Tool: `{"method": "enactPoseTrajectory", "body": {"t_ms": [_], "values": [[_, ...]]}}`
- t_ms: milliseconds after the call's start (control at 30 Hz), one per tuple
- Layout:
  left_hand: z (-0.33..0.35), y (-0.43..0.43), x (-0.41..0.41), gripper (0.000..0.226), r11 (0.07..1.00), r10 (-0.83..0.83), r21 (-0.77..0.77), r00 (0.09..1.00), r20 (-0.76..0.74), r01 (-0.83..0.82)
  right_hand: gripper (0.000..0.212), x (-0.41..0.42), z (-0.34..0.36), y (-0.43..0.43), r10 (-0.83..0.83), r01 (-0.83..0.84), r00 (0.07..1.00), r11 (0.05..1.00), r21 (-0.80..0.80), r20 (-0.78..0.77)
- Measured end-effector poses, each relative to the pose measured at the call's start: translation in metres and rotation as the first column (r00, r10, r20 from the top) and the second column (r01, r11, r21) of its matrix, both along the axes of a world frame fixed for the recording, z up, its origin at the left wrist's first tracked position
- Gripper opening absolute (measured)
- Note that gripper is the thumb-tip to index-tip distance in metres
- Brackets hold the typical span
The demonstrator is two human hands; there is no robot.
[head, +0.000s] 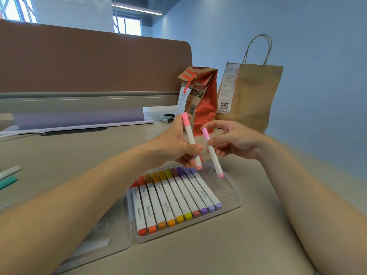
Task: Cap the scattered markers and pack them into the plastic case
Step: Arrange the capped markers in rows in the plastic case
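A clear plastic case [234, 197] lies open on the desk with several capped white markers [172, 199] lined up in it, from red through orange and yellow to purple. Above its far end my left hand [170, 145] grips a capped salmon-pink marker [191, 139], held nearly upright. My right hand [234, 140] pinches a capped lighter pink marker [213, 155], its lower end pointing down at the case's empty right side. The case lid [93, 243] lies flat to the left.
Two loose markers, one pale [11, 171] and one teal [8, 182], lie at the desk's left edge. A red-and-brown paper bag [202, 100] and a plain brown handled bag [252, 96] stand behind the hands. A brown partition [89, 62] closes the back.
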State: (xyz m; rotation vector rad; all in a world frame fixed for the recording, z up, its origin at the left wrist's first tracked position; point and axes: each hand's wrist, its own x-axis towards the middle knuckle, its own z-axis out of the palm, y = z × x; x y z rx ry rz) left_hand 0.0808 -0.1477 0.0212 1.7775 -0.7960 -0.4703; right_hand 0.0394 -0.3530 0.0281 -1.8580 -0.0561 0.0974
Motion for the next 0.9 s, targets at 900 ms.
{"method": "enactPoseTrajectory", "body": {"t_ms": [900], "values": [[-0.027, -0.013, -0.014, 0.045, 0.988, 0.114, -0.078, 0.974, -0.198, -0.131, 0.034, 0.001, -0.011, -0.006, 0.116, -0.149, 0.973, 0.976, -0.158, -0.200]]}}
